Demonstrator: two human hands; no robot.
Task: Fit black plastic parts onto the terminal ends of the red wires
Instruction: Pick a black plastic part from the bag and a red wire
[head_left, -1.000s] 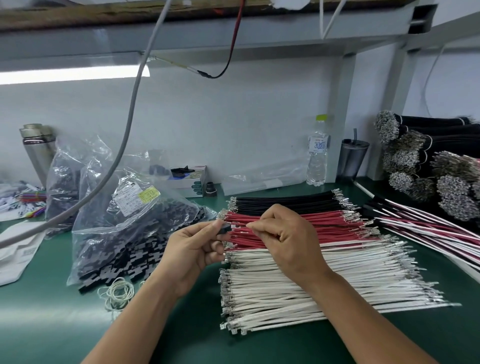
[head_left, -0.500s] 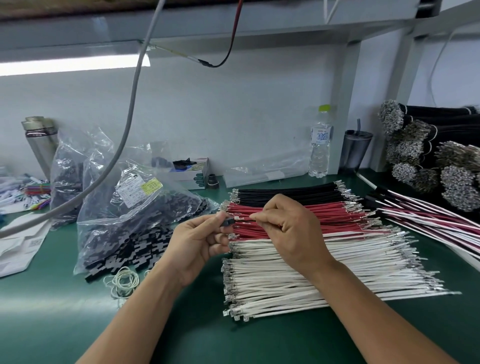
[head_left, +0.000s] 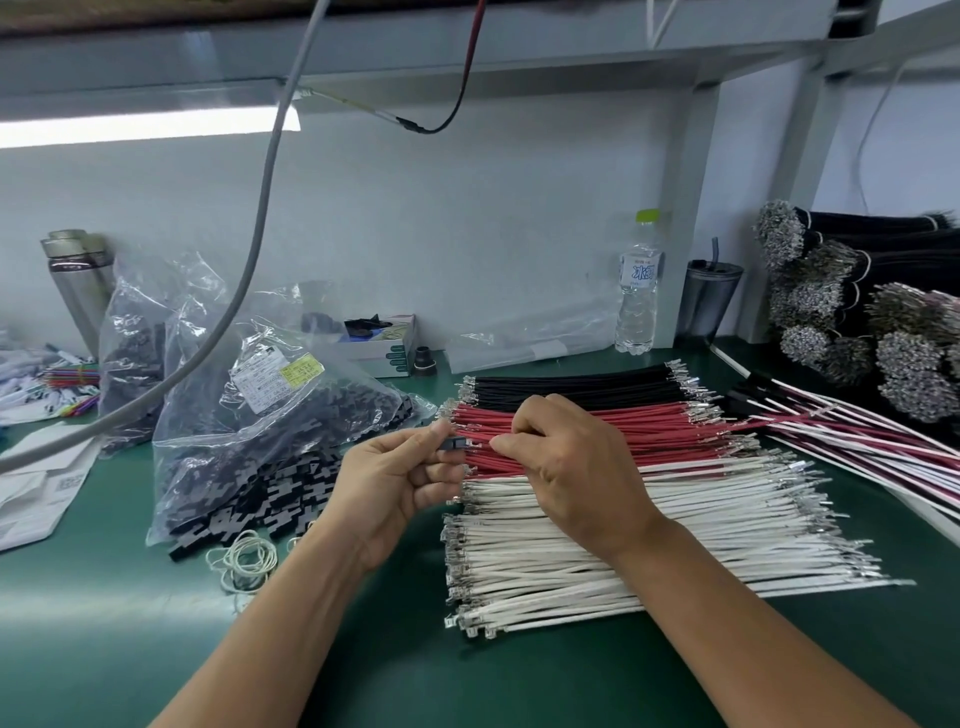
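Holding a small black plastic part (head_left: 453, 444) between thumb and fingers, my left hand (head_left: 397, 480) is keeping it just left of the red wires (head_left: 597, 434), with its open end turned to the right. My right hand (head_left: 571, 462) is pinching one red wire close to its metal terminal (head_left: 474, 443), and the terminal tip is sitting right at the mouth of the part, maybe already a little inside; I cannot tell how deep. The wire is lying left to right, on the same line as the part, so I am judging that the next push must go straight to the left along this axis, without tilting. Both hands are about equally near to the joint, the left one from the left, the right one from above the bundle.

The red wires are resting in a flat row on the green mat (head_left: 130, 623), between the black wires (head_left: 571, 384) on the far side and the white wires (head_left: 623, 545) on the near side. At the left, a clear bag of black parts (head_left: 270, 447) is lying open, well within reach. Far behind are standing a water bottle (head_left: 638, 291) and a dark cup (head_left: 709, 301), against the pale wall.
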